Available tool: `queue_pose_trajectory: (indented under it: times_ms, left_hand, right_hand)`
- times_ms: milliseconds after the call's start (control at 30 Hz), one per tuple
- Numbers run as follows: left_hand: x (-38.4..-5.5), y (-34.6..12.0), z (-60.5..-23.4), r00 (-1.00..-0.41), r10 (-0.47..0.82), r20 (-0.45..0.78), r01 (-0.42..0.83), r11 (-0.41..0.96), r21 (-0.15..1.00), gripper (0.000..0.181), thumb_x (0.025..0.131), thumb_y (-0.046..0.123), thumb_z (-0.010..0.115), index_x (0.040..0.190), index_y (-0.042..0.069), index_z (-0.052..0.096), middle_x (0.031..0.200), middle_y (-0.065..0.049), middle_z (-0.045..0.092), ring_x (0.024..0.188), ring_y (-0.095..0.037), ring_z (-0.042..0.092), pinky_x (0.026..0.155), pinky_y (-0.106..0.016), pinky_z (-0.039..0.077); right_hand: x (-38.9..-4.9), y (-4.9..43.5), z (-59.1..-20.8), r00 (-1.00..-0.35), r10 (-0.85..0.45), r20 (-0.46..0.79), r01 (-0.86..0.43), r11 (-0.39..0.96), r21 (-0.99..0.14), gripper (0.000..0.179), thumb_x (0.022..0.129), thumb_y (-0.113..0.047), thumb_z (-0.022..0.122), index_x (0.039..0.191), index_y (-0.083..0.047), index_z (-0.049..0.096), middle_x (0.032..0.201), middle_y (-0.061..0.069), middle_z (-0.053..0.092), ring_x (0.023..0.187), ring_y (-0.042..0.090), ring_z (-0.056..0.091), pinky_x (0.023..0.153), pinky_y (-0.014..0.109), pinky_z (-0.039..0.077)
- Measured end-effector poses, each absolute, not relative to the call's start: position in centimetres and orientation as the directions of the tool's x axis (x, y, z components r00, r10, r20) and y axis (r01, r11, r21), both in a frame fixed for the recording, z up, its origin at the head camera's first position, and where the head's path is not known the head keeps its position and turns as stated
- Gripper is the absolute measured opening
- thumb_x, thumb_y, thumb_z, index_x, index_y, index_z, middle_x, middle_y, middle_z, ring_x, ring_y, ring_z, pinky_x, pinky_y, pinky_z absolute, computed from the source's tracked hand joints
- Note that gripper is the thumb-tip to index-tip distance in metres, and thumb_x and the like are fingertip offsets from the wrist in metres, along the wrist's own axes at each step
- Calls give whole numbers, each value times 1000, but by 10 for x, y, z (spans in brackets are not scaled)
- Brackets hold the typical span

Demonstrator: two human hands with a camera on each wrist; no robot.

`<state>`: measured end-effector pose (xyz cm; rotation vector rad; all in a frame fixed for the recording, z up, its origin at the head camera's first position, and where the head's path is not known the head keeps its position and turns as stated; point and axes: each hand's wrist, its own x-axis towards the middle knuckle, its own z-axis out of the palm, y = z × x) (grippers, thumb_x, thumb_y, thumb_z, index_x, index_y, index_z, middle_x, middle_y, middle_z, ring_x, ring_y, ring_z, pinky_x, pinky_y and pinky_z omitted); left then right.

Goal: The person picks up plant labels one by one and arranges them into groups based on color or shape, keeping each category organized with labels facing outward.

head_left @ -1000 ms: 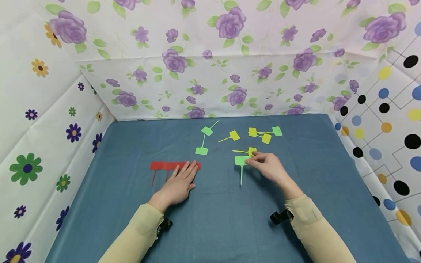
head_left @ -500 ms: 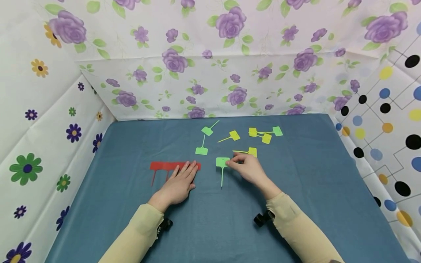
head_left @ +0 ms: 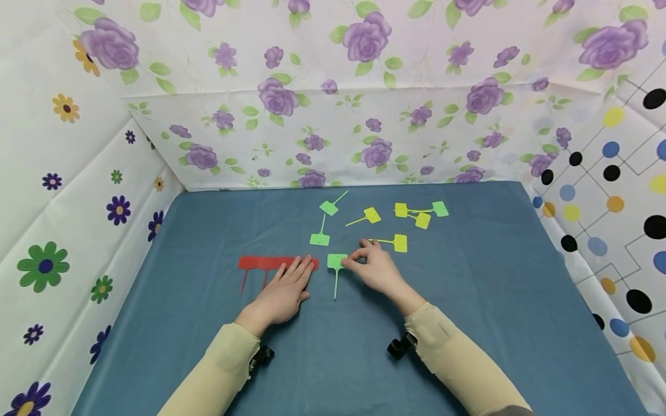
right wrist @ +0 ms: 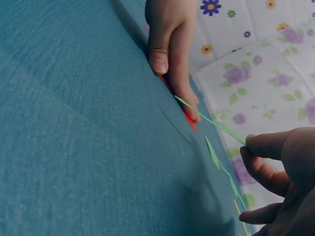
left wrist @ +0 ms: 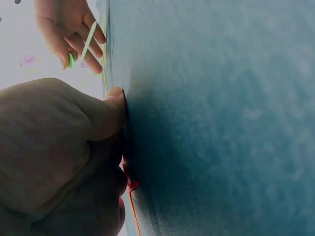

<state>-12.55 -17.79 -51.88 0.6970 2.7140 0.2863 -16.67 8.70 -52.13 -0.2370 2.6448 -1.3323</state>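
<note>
My left hand (head_left: 278, 297) rests with extended fingers on a row of red T-shaped plant labels (head_left: 255, 263), side by side with stems toward me. It hides the right part of the row. Just right of it, my right hand (head_left: 377, 268) pinches a green plant label (head_left: 335, 261) by the plate's right edge, stem toward me. In the right wrist view, the thumb and a finger hold this green label (right wrist: 224, 128) above the cloth. The left wrist view shows the left hand (left wrist: 54, 128) pressed against the cloth.
Two green labels (head_left: 319, 239) lie behind the hands. Yellow labels (head_left: 400, 243) and another green label (head_left: 440, 208) lie farther right, some overlapping. Blue cloth (head_left: 333, 370) covers the table, with patterned cloth walls (head_left: 333, 138) at the back and sides.
My right hand has carried the green label leftward, toward the red row, uncovering the yellow label behind it. The left hand has stayed in place.
</note>
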Motion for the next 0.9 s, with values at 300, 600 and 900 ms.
queue_pose_trajectory:
  times_ms: [300, 600, 900]
  left_hand:
    - [-124, -177, -517, -831, 491, -260, 424, 863, 275, 68, 114, 28, 53, 171, 4, 23, 179, -12, 13, 165, -34, 8, 133, -56, 8]
    - [-125, -177, -516, -833, 489, -258, 427, 865, 263, 67, 114, 27, 54, 170, 4, 25, 179, -12, 14, 165, -34, 9, 132, -56, 10]
    - [-126, -176, -518, -836, 482, -263, 420, 870, 259, 67, 115, 28, 53, 171, 5, 24, 179, -11, 13, 165, -33, 8, 133, -55, 9]
  right_hand:
    - [-168, 75, -526, -972, -230, -48, -105, 607, -788, 24, 101, -36, 77, 95, -14, 83, 171, 23, 30, 161, 49, 10, 126, 67, 25]
    - [-173, 66, -526, -970, -238, -55, -118, 652, -749, 25, 101, -35, 77, 92, -13, 84, 172, 25, 26, 162, 48, 4, 126, 63, 28]
    - [-178, 59, -523, -970, -234, -68, -127, 725, -677, 26, 101, -34, 78, 89, -12, 85, 170, 31, 26, 161, 51, 2, 125, 59, 33]
